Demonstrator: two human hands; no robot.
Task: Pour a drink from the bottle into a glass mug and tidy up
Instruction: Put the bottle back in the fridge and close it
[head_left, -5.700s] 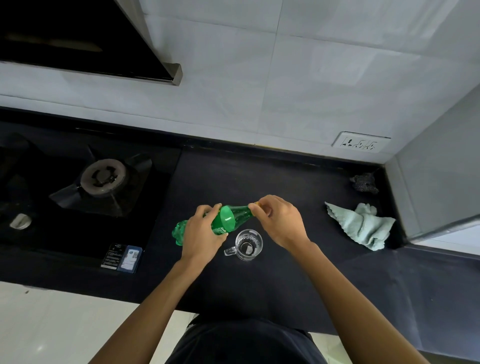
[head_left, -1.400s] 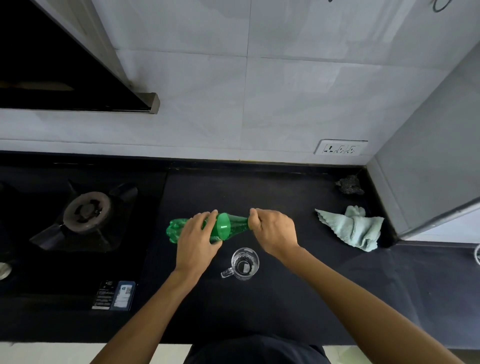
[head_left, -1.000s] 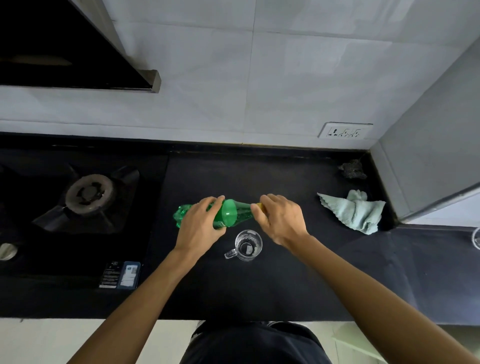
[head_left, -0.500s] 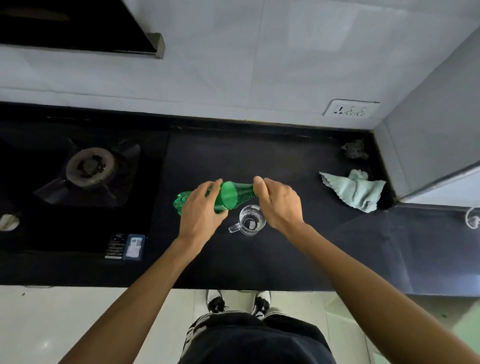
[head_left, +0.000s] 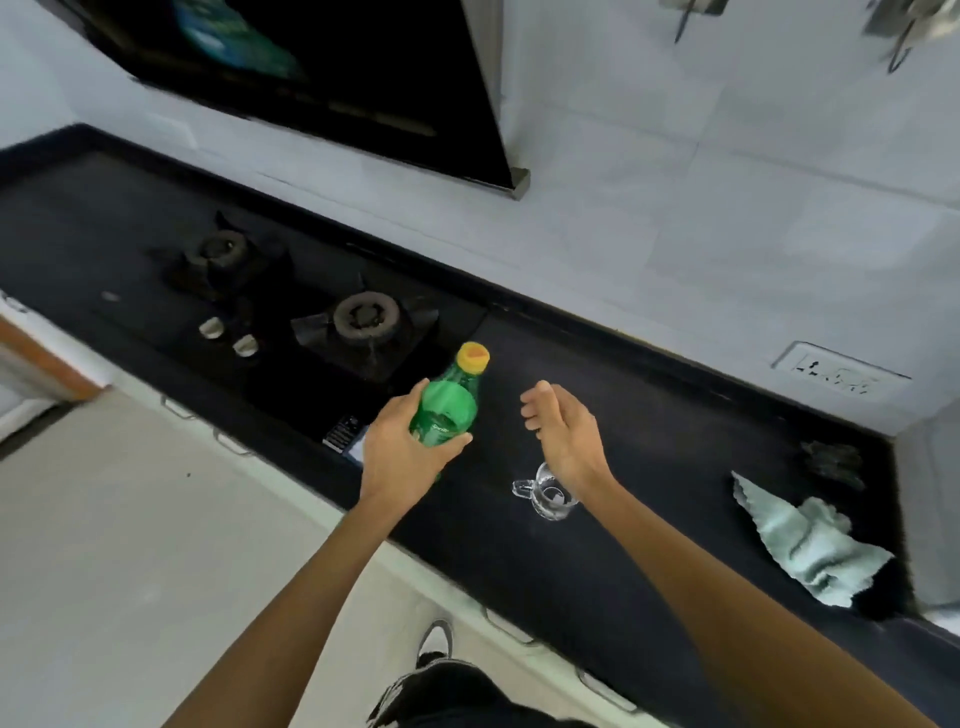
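Observation:
My left hand (head_left: 402, 452) grips a green plastic bottle (head_left: 448, 408) around its body. The bottle stands nearly upright above the black counter (head_left: 649, 545), and its yellow cap (head_left: 472, 357) is on the neck. My right hand (head_left: 563, 434) hovers a little to the right of the bottle, fingers loosely curled and apart, holding nothing. A small clear glass mug (head_left: 548, 493) stands on the counter just below my right wrist, its handle pointing left. The wrist partly hides the mug.
A gas hob with two burners (head_left: 366, 317) lies left of the bottle. A crumpled light green cloth (head_left: 810, 545) lies at the right end of the counter, a dark scrubber (head_left: 831, 460) behind it. A wall socket (head_left: 839, 371) sits above. A black hood (head_left: 332, 78) hangs overhead.
The bottle has gone from lying sideways between both hands to nearly upright in my left hand. My right hand has come off the cap end. The view has swung to the left.

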